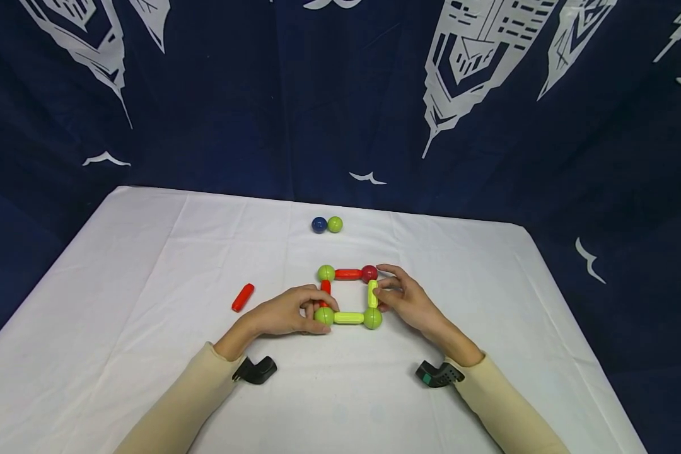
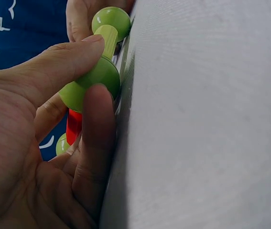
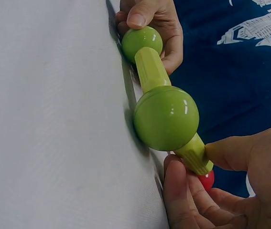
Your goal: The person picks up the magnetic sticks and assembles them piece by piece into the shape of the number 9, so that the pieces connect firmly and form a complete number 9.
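Observation:
A four-sided frame of rods and balls lies on the white cloth. My left hand [image 1: 288, 310] grips the green ball [image 1: 324, 316] at its near left corner, thumb and fingers around it. My right hand [image 1: 410, 302] pinches the right-side yellow-green rod [image 3: 194, 155] between thumb and fingers. Another yellow-green rod [image 1: 349, 318] runs along the near side to a green ball [image 3: 166, 118] at the near right corner. At the back, a red rod [image 1: 348, 274] joins a green ball [image 1: 326, 273] and a red ball [image 1: 369, 273]. The left-side red rod [image 1: 326, 287] is partly hidden by my fingers.
A loose red rod [image 1: 243, 297] lies left of the frame. Behind it, a dark blue ball [image 1: 319, 225] and a green ball [image 1: 335, 224] sit side by side. The white-covered table [image 1: 147, 252] ends at a dark blue curtain [image 1: 215, 126] with white drawings.

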The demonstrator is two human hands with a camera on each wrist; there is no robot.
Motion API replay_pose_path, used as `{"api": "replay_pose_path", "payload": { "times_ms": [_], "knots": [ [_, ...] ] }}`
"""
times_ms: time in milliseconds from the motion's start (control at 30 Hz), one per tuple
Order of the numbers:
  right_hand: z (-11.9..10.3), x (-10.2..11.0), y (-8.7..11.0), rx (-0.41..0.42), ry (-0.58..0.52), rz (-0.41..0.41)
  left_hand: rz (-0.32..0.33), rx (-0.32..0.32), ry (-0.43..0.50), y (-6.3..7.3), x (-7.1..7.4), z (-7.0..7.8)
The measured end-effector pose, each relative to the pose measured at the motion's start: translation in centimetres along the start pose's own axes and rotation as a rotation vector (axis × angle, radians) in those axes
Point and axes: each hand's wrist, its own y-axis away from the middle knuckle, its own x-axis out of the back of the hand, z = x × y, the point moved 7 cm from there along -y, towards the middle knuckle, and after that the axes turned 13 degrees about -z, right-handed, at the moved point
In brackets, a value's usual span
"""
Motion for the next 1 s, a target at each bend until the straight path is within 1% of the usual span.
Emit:
{"api": "replay_pose_path", "payload": {
  "times_ms": [133, 333, 667, 867, 1000],
  "knots": [
    [0.08, -0.15, -0.11, 0.001, 0.013, -0.009, 0.000, 0.002, 0.003, 0.04, -0.04, -0.02],
    [0.02, -0.17, -0.13, 0.012, 0.042, 0.000, -0.001, -0.004, 0.000, -0.02, 0.02, 0.02],
    [-0.05, -0.38, -0.15, 0.035, 0.052, 0.006, -0.002, -0.008, 0.002, 0.11, 0.11, 0.12],
    [-0.08, -0.38, -0.04, 0.018, 0.070, 0.026, 0.014, -0.006, 0.003, -0.01, 0.16, 0.01],
    [-0.22, -0.47, 0.18, -0.005, 0.113, 0.011, 0.022, -0.013, 0.030, -0.12, 0.08, 0.00]
  ]
}}
